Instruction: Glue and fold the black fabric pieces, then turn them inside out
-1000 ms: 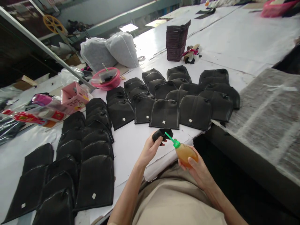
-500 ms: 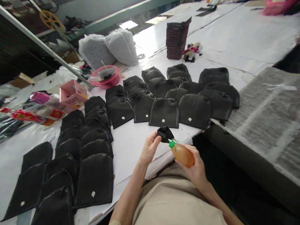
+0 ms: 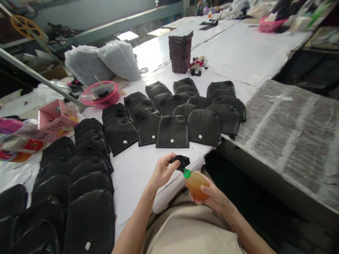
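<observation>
bottle: amber | cap: green | small piece: black | basin: pink | sheet: grey, streaked white

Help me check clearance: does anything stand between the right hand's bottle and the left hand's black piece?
Nothing visible: the bottle in the right hand has its green cap close to the black piece in the left hand.

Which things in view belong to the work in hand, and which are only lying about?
Seemingly in the job:
bottle, in the right hand
black piece, in the left hand
black panels, probably, laid out in front
table, under the panels

Seemingly just lying about:
pink box
nearer pink basin
grey bags
scraps, beside the dark stack
</observation>
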### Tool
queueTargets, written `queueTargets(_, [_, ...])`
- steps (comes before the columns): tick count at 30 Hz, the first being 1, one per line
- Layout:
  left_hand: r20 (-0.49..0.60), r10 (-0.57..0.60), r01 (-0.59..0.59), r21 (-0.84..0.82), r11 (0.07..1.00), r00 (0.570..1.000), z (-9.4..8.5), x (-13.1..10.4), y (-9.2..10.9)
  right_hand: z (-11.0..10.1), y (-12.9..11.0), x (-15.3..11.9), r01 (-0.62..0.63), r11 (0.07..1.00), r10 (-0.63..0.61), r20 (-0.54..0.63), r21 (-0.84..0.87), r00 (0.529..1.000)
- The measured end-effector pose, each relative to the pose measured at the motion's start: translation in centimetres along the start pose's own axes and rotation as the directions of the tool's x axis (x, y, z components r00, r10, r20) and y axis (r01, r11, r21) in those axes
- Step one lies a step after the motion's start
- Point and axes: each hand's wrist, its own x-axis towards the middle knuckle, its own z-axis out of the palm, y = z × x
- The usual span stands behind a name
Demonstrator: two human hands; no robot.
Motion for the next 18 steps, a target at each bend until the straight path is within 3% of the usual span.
queueTargets(5, [0.103,-0.069,0.068,0.01,0.998,0.992,1.3,1.2,0.4,-0.1,0.4,0.1,0.059,0.997,-0.058,0.019,-0.045,0.998])
queueTargets(8, [0.166,-0.07,0.071,-0.005,0.997,0.984,2.6,2.6,0.5,-0.9,0.0,0.9,0.161,0.983,-0.167,-0.065,-0.087,0.984])
queueTargets(10, [0.233,-0.011,0.029,-0.07,0.997,0.972,3.9,3.5,1.0,-1.5,-0.6,1.0,0.263,0.96,-0.274,-0.134,-0.091,0.952])
queueTargets(14, [0.338,0.181,-0.124,-0.184,0.975,0.923,6.9,5.0,2.3,-3.0,-3.6,-0.2,0.466,0.872,-0.49,-0.236,-0.15,0.839])
queueTargets(16, [0.35,0.202,-0.163,-0.139,0.977,0.915,7.9,5.4,2.2,-4.0,-6.3,-1.6,0.519,0.783,-0.611,-0.265,-0.343,0.746])
queueTargets(18, [0.352,0.157,-0.155,-0.033,0.987,0.923,8.2,5.2,1.4,-4.9,-9.5,-2.9,0.471,0.593,-0.736,-0.201,-0.653,0.647])
